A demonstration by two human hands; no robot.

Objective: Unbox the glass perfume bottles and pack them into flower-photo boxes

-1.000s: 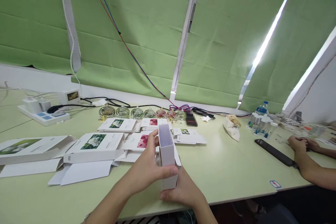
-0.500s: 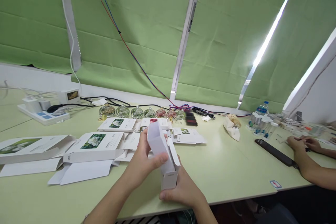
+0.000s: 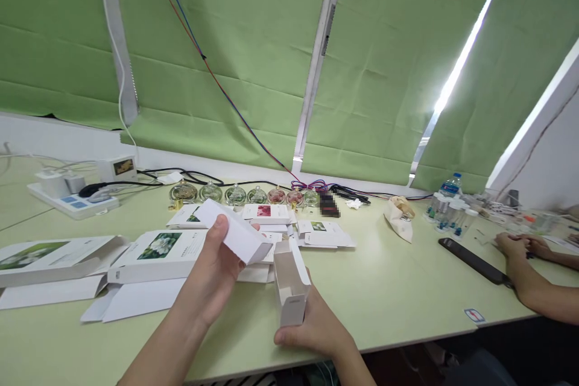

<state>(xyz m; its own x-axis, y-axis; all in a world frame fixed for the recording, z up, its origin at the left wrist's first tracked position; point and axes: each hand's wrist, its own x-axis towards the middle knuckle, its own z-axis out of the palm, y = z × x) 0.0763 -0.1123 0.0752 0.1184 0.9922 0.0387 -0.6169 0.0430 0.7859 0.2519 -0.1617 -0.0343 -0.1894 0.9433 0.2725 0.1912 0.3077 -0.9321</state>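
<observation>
White paperboard forms both held parts: a plain box (image 3: 239,234) in the left grip (image 3: 216,280) and an open carton (image 3: 292,312) in the right grip (image 3: 319,319). For sound handling, support the open carton at its near end and outer wall with light pressure only, since thin walls are likely to bow inward and narrow the mouth. Leave the raised side flap (image 3: 300,262) free of the fingers so that its fold is not crushed. Hold the plain box by opposite faces, and square its long axis to the carton's before bringing edges close, because a skewed corner could catch or dent the rim. Maintain clearance from the printed cartons (image 3: 163,254) on the surface (image 3: 384,313), whose loose flaps may bend if bumped. The left grip is closed around the plain box, with the thumb on its upper left edge and fingertips showing beyond the far side; the box tilts, its lower end directed toward the open carton. The right grip clasps the open carton from the right, thumb at the foot of the near end, remaining fingers hidden. The carton lies to the right of the plain box; whether the two touch cannot be determined.
</observation>
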